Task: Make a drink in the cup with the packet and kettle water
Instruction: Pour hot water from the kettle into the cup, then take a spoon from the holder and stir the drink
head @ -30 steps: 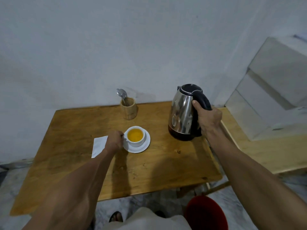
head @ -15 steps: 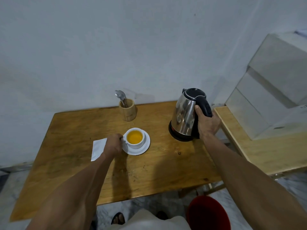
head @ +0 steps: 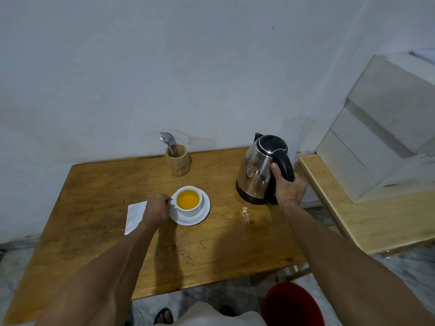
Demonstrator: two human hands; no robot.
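The white cup [head: 189,202] sits on a white saucer [head: 203,214] near the middle of the wooden surface [head: 98,243], filled with a yellow-orange drink. The left hand [head: 157,210] is closed at the cup's left side, its fingers pinched on the handle, with the cup just to the hand's right. Under and behind that hand lies the white packet [head: 134,214], flat on the surface, partly covered by the wrist.

To the right, well apart from the cup, the steel kettle [head: 257,171] stands upright on the surface near its back right corner. The right hand [head: 290,188] is wrapped around the kettle's black handle, thumb up along the inner side of the handle. A small wet patch [head: 246,212] shines on the wood in front of the kettle.

At the back, by the wall, a wooden holder [head: 178,160] stands with a metal spoon [head: 167,140] in it. A red bucket [head: 293,304] shows below the surface's near edge.
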